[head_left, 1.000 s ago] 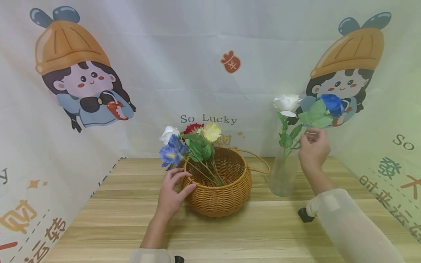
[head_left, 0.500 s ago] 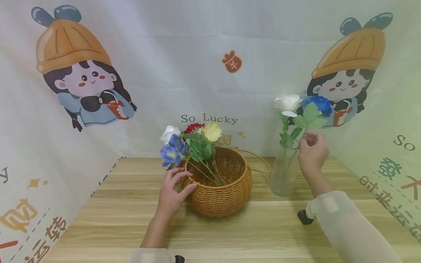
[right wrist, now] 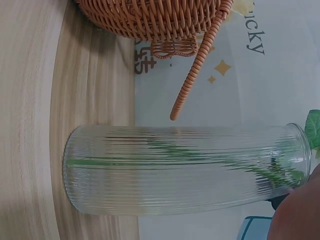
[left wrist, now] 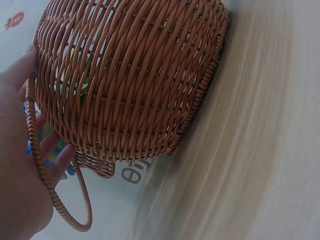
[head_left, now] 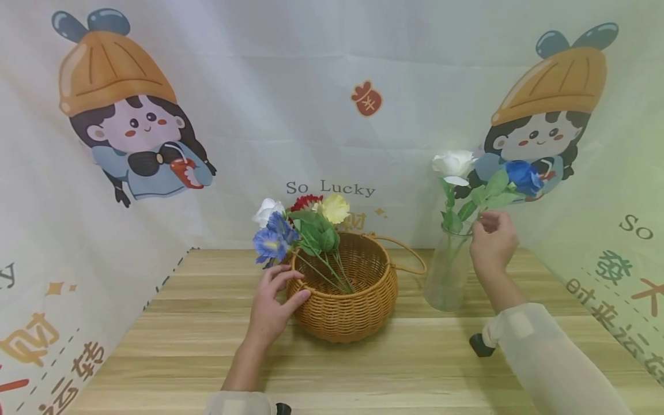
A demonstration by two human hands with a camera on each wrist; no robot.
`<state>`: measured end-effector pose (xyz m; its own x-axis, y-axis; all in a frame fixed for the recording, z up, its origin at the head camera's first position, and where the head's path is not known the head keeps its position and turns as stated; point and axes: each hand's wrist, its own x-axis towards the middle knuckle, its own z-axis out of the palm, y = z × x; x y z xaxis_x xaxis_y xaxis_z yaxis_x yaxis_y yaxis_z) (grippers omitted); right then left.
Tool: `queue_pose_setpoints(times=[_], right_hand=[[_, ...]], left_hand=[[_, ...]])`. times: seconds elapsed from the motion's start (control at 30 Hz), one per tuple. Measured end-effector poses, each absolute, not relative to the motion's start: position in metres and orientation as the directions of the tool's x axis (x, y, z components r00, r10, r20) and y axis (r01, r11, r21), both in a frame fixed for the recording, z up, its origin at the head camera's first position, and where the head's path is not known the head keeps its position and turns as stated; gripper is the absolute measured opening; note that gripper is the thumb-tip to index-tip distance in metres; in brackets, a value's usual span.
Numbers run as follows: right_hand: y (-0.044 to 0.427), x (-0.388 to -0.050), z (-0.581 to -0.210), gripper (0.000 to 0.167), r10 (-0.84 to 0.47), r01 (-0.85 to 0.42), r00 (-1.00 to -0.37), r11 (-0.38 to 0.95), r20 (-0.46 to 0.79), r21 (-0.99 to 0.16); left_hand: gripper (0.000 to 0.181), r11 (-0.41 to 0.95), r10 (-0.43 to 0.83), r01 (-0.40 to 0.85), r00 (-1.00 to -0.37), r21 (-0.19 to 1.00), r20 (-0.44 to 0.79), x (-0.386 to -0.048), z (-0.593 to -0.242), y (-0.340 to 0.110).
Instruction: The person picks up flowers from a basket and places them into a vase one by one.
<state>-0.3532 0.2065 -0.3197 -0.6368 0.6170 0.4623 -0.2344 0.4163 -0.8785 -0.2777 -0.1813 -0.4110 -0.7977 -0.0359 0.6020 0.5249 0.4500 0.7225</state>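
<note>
Tilting outward, the blue rose (head_left: pixel 523 177) is held by its stem at the mouth of the vase (head_left: pixel 439 288), pinched in the right hand (head_left: pixel 494 241). Compared with half a second ago, the bloom is displaced to the right and set lower; a gap is now shown between it and the white rose (head_left: pixel 454 164), with which it is seen overlapping at that time. The right hand is lowered only slightly. From this, the stem is judged to be under adjustment of angle or depth, with insertion apparently begun and release not yet made. In the right wrist view, green stems (right wrist: pixel 100 162) are seen through the glass, but it cannot be told which belongs to the blue rose. The vase is stood upright on the desk (head_left: pixel 404 369), to the right of the basket (head_left: pixel 344 323). No change is found at the basket: its rim is touched by the left hand (head_left: pixel 270 311), with fingers relaxed and thumb spread. The iris (head_left: pixel 274 241), red flower (head_left: pixel 306 202) and yellow flower (head_left: pixel 334 208) are leaned toward its left side.
</note>
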Motion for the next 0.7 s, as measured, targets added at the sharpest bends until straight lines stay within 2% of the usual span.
queue_pose_setpoints(times=[0.7], right_hand=[[0.204,-0.341,-0.319,0.021,0.58,-0.306,-0.638,0.412,0.506,-0.858]], left_hand=[[0.031,0.45,-0.034,0.531,-0.793,0.718,0.608,-0.278,-0.412,-0.181]])
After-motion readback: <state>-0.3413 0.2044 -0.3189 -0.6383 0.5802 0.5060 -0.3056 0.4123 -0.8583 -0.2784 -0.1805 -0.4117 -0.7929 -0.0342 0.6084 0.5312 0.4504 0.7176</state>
